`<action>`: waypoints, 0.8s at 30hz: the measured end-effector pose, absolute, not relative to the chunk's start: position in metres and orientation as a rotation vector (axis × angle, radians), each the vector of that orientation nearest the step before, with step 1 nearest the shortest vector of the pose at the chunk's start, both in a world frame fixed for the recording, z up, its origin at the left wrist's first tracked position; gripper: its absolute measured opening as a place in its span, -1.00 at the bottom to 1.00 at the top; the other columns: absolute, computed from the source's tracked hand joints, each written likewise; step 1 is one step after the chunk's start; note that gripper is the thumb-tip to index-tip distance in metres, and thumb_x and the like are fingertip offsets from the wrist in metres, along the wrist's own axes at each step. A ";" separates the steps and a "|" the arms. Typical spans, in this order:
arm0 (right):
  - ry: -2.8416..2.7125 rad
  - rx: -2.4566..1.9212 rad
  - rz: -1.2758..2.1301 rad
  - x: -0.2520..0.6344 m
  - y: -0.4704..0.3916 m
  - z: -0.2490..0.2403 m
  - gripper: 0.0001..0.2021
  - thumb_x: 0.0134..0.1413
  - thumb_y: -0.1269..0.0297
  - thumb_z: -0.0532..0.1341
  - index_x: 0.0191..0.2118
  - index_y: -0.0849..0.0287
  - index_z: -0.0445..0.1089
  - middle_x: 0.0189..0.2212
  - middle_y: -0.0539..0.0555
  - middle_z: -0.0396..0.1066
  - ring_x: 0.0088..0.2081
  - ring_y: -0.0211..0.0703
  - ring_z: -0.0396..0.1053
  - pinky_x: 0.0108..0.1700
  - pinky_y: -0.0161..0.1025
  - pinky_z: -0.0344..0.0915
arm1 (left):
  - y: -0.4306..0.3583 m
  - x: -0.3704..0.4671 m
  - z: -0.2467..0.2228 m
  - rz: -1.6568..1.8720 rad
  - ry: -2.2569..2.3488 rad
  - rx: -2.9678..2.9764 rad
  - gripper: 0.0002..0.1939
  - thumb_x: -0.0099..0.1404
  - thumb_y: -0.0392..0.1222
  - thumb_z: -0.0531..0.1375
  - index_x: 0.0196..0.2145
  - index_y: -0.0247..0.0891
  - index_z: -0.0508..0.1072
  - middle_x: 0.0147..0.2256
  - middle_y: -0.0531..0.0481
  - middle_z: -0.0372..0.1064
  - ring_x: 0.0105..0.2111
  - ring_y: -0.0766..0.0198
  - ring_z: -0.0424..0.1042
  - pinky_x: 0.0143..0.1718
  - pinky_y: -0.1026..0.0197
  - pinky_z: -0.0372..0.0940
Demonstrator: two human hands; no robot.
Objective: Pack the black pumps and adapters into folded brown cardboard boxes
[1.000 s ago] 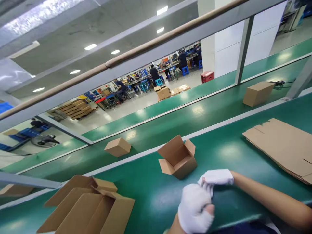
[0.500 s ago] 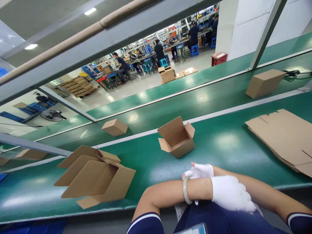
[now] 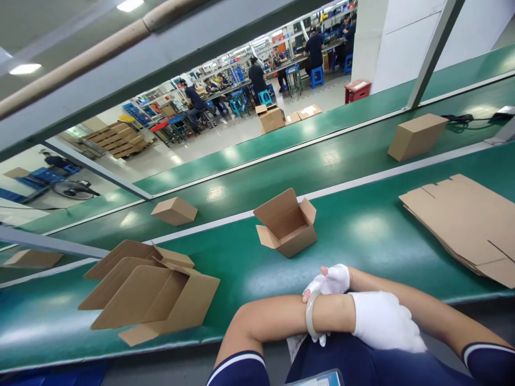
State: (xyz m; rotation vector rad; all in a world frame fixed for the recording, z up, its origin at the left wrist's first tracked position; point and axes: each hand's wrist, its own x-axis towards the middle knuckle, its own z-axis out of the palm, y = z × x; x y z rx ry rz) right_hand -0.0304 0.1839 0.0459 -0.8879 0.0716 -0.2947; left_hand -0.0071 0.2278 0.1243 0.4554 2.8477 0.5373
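My forearms cross low in front of my body, both hands in white gloves. My left hand [image 3: 386, 321] lies at the right with its back up and its fingers curled under; whatever they close on is hidden. Partly behind my left wrist, my right hand [image 3: 330, 281] has its thumb and a bare fingertip apart, other fingers showing below the wrist. A pale bangle [image 3: 310, 315] circles my left wrist. Beyond my hands, an open cardboard box [image 3: 295, 238] stands on the green belt [image 3: 249, 268], touched by neither hand.
Several open boxes [image 3: 189, 300] nest together at left. Flat cardboard sheets [image 3: 462, 225] are stacked at right. Closed boxes [image 3: 416, 136] sit on the farther belt [image 3: 257, 185], with a black cable [image 3: 458, 122] behind one. A metal post [image 3: 434, 53] rises at right; people work in the background.
The view has shifted slightly, so most things appear a little farther left. My hands stay crossed in nearly the same pose, and the near boxes have not visibly moved on the belt.
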 end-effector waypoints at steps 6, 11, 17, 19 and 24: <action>0.004 -0.979 -0.260 -0.053 0.180 0.052 -0.06 -0.28 -0.54 0.06 -0.24 0.44 0.39 -0.15 0.42 0.41 0.01 0.28 0.32 0.07 0.04 0.23 | 0.222 -0.007 0.123 0.682 2.685 0.665 -0.81 0.29 -0.29 0.06 -0.26 -0.23 0.49 -0.23 0.00 0.51 -0.27 0.20 0.47 -0.38 0.14 0.29; 0.322 -0.982 -0.370 -0.094 0.162 0.043 -0.19 -0.08 -0.38 0.12 -0.04 0.36 0.35 -0.16 0.33 0.45 -0.12 0.11 0.44 0.04 0.03 0.27 | 0.192 0.003 0.097 0.649 2.907 0.429 -0.66 0.35 -0.07 -0.03 -0.29 -0.26 0.48 -0.35 -0.04 0.51 -0.35 0.17 0.47 -0.35 0.16 0.28; 0.968 -0.961 -0.861 -0.126 0.135 0.035 -0.34 0.09 -0.20 0.09 0.14 0.22 0.20 0.14 0.34 0.22 0.04 0.10 0.33 0.16 0.12 0.16 | 0.126 0.018 0.050 0.500 3.240 -0.128 -0.21 0.21 0.05 -0.38 -0.28 -0.52 0.51 -0.27 -0.26 0.45 -0.14 0.02 0.41 -0.09 -0.02 0.20; 1.010 -1.161 -0.914 -0.120 0.129 0.036 -0.27 0.07 -0.19 0.12 0.24 0.18 0.09 0.23 0.30 0.08 0.12 0.12 0.24 0.19 0.14 0.12 | 0.115 0.023 0.037 0.518 3.273 -0.200 -0.13 0.15 0.07 -0.44 -0.27 -0.57 0.52 -0.25 -0.30 0.45 -0.10 -0.04 0.39 -0.08 -0.06 0.18; 1.024 -1.880 -0.670 -0.094 0.113 0.038 -0.37 0.09 -0.11 0.08 0.16 0.23 0.29 0.19 0.18 0.17 0.23 0.10 0.09 0.29 0.06 -0.06 | 0.103 0.038 0.023 0.528 3.303 -0.391 -0.21 0.17 -0.05 -0.37 -0.20 -0.61 0.52 -0.22 -0.33 0.47 -0.11 -0.10 0.40 -0.21 0.00 0.27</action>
